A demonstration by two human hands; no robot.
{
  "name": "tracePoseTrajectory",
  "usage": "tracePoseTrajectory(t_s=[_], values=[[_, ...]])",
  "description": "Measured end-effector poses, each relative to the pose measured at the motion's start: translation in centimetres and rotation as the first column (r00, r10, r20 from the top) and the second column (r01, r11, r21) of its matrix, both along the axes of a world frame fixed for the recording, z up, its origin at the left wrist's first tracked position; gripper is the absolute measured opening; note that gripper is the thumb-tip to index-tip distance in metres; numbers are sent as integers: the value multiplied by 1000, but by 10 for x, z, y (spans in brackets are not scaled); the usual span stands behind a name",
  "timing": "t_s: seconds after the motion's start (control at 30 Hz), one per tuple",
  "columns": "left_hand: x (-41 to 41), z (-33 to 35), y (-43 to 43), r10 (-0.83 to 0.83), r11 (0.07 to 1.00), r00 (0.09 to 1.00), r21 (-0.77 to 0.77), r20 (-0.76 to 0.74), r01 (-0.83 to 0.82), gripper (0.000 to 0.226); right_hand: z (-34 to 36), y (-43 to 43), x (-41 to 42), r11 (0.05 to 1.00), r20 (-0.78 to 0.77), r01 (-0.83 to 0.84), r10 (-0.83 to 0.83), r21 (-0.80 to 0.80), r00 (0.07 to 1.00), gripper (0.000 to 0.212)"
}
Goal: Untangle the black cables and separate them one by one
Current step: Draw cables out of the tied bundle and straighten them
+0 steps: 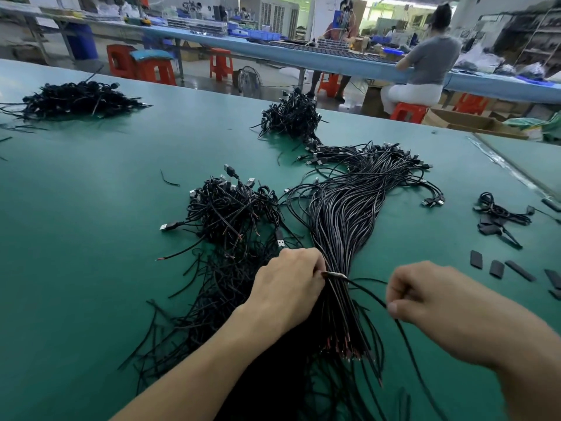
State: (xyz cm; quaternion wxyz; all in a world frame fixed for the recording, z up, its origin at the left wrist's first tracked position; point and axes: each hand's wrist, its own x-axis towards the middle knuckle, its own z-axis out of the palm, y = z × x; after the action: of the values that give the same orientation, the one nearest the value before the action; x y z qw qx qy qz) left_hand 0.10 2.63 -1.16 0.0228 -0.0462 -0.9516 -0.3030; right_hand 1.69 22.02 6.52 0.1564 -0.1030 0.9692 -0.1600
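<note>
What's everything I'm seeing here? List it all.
table: one, green, under everything
banded bundle: one, black, centre, fanning away
tangled pile: one, black, left of the bundle
far pile: one, black, beyond the bundle
far-left pile: one, black, table's far left
small coil: one, black, right side
flat pieces: several, black, near right
red stools: several, behind the table
seated person: one, grey top, back right
single cable: one, black, leading off the bundle
left hand: one, grips the bundle at its band
right hand: one, pinches the single cable
</note>
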Motion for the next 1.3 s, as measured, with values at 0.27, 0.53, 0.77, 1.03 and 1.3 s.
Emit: tracePoseTrajectory(t_s=[0.27,0.53,0.77,1.03,1.3], values=[[-2,2,1,12,1000,1000,-12,16,-12,14,-20,-46,-3,980,-142,195,-200,-49,970,33],[-1,0,0,11,1000,1000,8,-14,-11,11,-46,-65,-4,970,-232,239,-243,-45,942,22],[-1,-2,1,18,999,1000,33,0,-18,12,-33,-48,-9,941,-16,73,-83,-329,996,27],[-1,-5,1,18,1000,1000,23,-21,-17,14,-8,-18,-4,987,-30,150,-152,-57,988,26],[-1,-2,3,28,1000,1000,8,-8,-28,12,-39,-64,-1,969,-170,247,-244,-5,955,28]])
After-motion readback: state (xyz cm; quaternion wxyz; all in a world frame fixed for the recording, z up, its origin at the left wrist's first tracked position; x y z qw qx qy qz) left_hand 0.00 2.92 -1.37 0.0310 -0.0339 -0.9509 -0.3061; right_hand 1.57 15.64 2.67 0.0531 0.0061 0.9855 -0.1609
